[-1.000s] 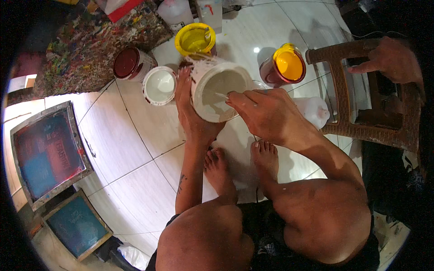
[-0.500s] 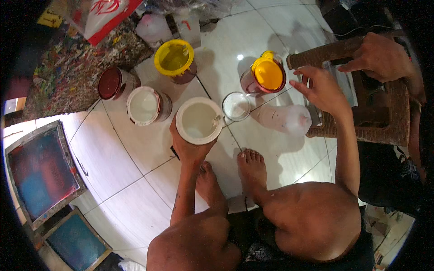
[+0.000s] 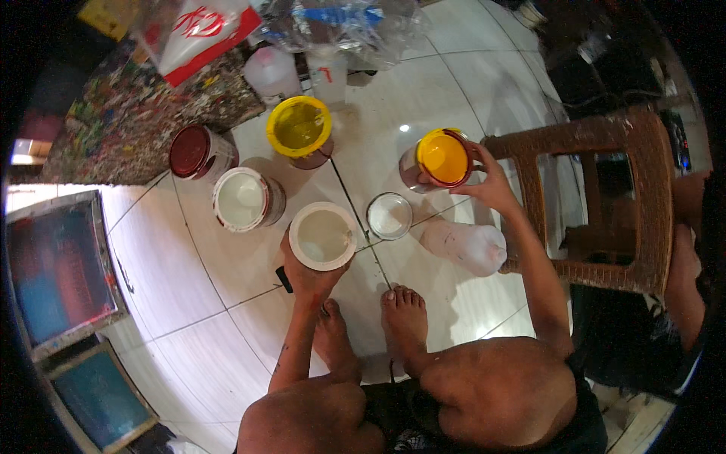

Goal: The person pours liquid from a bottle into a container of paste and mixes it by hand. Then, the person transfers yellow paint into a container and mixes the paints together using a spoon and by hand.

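My left hand (image 3: 306, 274) is wrapped round a white-rimmed tub (image 3: 324, 267) with pale contents. My right hand (image 3: 493, 181) grips the right side of a can of yellow paint (image 3: 441, 160), its thumb toward the near side. Between them on the floor lies a small clear round container or lid (image 3: 389, 216). A translucent white bottle (image 3: 469, 246) lies on its side below my right hand. Left of the tub stand a can of white paint (image 3: 243, 198), a dark red can (image 3: 190, 153) and a yellow-rimmed tub (image 3: 299, 129).
A brown wooden stool (image 3: 650, 204) lies on the right, with another person's arm (image 3: 684, 265) beyond it. A paint-crusted board (image 3: 144, 113) and plastic bags (image 3: 340, 30) occupy the far side. Framed screens (image 3: 64, 272) rest at the left on the tiled floor (image 3: 189, 340).
My right hand has reached left and closed on the yellow paint can. The other person's pointing hand has withdrawn from above the stool. The left hand keeps hold of the tub.
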The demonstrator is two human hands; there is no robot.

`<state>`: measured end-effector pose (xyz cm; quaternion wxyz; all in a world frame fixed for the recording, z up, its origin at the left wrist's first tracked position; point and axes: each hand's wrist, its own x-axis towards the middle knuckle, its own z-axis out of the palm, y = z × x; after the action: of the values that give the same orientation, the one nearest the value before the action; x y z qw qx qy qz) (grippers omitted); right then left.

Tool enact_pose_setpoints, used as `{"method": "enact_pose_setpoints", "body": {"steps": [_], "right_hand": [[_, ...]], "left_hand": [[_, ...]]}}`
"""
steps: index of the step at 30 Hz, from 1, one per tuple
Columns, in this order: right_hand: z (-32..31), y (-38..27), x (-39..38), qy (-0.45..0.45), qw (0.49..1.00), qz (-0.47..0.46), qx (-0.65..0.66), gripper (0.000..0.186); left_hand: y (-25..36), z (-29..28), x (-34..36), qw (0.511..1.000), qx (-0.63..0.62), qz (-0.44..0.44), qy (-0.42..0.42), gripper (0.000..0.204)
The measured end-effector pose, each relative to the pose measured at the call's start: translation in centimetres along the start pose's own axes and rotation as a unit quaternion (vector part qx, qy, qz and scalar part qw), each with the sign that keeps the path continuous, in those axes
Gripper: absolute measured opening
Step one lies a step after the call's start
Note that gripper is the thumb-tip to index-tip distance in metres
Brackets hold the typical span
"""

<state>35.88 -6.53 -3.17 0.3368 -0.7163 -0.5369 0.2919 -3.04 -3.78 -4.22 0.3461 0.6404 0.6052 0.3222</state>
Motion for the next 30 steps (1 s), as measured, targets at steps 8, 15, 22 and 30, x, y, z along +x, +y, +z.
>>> {"method": "enact_pose_setpoints", "body": {"steps": [8,15,22,30], "right_hand": [[-0.8,4.7,1.9,0.019,0.997,0.043,0.066,0.074],[0.8,2.4,6.1,-0.035,0.999,0.014,0.037,0.095],[-3.3,5.3,7.8,0.072,0.997,0.026,0.020,0.072],[-0.1,-0.3,7.8,-0.010,0.998,0.060,0.024,0.053]], "left_hand": [[-0.4,0.1,0.0,0.998,-0.054,0.023,-0.025,0.108],[-1.1,0.5,0.1,0.997,-0.062,0.050,-0.014,0.110],[-1.7,1.0,0.1,0.994,-0.094,0.041,-0.039,0.112],[-2.6,0.4,0.0,0.993,-0.100,0.049,-0.042,0.113]]}}
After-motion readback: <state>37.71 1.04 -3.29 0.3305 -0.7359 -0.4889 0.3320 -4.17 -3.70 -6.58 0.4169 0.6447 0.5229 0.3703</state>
